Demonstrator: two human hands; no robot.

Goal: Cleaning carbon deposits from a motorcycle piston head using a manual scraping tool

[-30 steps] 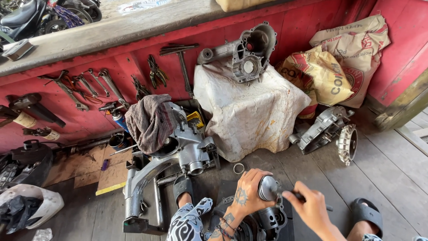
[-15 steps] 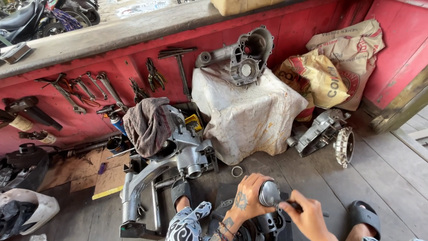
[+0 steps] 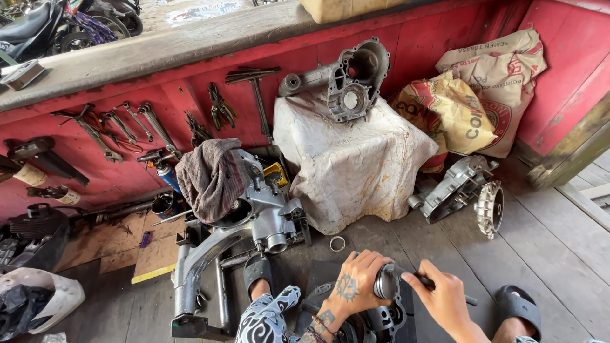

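Observation:
At the bottom of the head view, my left hand (image 3: 354,282) is wrapped around a round silver metal engine part (image 3: 386,284) that sits on a dark engine block (image 3: 375,317) between my legs. My right hand (image 3: 441,300) grips a thin dark tool handle (image 3: 459,295) whose tip meets the silver part from the right. A small metal ring (image 3: 337,244) lies on the floor planks just beyond my left hand.
A grey engine casing with swingarm (image 3: 254,222) lies at left under a brown rag (image 3: 208,178). A cloth-covered block (image 3: 352,159) carries another casing (image 3: 346,82). Hand tools (image 3: 146,124) hang on the red wall. Sacks (image 3: 470,101) and a clutch cover (image 3: 460,190) are at right.
The camera has tilted slightly. Both hands stay on the silver part and the tool, with my right hand shifted a little nearer to the part.

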